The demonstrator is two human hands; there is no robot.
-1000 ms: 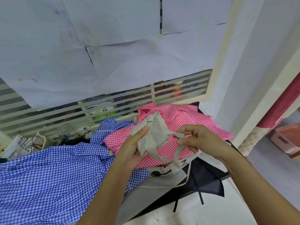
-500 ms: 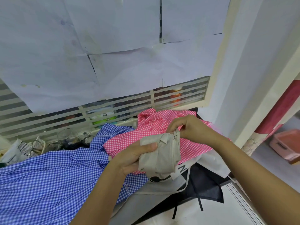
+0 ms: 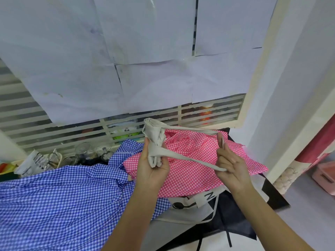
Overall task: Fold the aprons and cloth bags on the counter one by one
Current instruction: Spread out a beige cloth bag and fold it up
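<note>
Strap (image 3: pixel 188 159) now stretches taut, no longer bunched: our left hand (image 3: pixel 152 174) grips the rolled bag (image 3: pixel 154 136), our right hand (image 3: pixel 232 171) pinches the loop; we judge wrapping follows.

Counter (image 3: pixel 241 245) bears blue checked apron (image 3: pixel 54 205); grey bag (image 3: pixel 177 230); black cloth (image 3: pixel 233 220).

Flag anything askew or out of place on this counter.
Nothing spilled or torn. The black cloth droops over the counter edge, ties dangling; the pink apron and blue apron lie crumpled. The left hand grips the bunched beige bag, right hand holding its strap taut.
</note>
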